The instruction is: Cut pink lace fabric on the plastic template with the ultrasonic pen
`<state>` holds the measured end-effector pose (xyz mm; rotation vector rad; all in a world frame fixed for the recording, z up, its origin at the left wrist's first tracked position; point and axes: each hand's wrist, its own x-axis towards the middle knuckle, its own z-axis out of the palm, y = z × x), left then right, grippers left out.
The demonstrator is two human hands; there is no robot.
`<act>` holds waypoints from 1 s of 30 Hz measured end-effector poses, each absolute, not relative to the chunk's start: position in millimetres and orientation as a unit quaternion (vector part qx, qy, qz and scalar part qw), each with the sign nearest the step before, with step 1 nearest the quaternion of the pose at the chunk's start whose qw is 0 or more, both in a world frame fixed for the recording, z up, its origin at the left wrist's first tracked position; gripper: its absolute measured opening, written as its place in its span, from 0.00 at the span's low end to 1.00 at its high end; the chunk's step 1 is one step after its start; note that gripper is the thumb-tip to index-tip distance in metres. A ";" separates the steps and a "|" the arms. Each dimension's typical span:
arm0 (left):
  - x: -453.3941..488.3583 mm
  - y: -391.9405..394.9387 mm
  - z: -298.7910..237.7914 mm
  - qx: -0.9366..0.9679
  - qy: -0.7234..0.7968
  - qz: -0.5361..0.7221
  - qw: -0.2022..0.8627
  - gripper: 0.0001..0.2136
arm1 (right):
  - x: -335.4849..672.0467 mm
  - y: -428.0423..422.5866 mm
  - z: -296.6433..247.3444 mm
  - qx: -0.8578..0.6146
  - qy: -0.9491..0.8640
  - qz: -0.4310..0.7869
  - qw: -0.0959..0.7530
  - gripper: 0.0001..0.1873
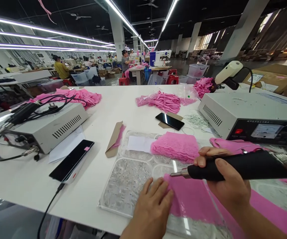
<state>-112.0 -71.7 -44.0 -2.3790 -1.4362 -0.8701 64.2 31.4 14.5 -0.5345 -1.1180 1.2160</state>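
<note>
My right hand [233, 186] grips a black handheld ultrasonic cutter [255, 164], its metal tip resting near the top left corner of a pink fabric strip [195, 199]. My left hand [153, 205] lies palm down with fingers stretched out, at the fabric's left edge. Under both is a clear plastic board [126, 186] with rounded sections. A stack of pink fabric pieces [174, 146] sits just beyond the tip, beside a white paper [138, 143]. The pink strip runs off to the lower right, partly hidden by my right arm.
A grey control box [255, 106] stands at right, another grey box [51, 129] at left with a second black tool on top. Between them lie a phone [169, 121], a charging phone [72, 161], folded cardboard [113, 139], pink strips [165, 101] and white elastic cord [198, 121].
</note>
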 end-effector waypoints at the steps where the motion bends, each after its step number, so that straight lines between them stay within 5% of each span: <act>1: -110.8 -70.6 -46.1 -0.811 -0.493 -0.295 0.116 0.13 | 63.3 31.8 13.9 -0.237 -0.491 0.530 0.649 0.04; 30: -102.4 -47.3 -25.3 -0.892 -0.406 -0.177 0.089 0.16 | 156.9 26.2 15.8 -0.269 -0.463 0.550 0.640 0.07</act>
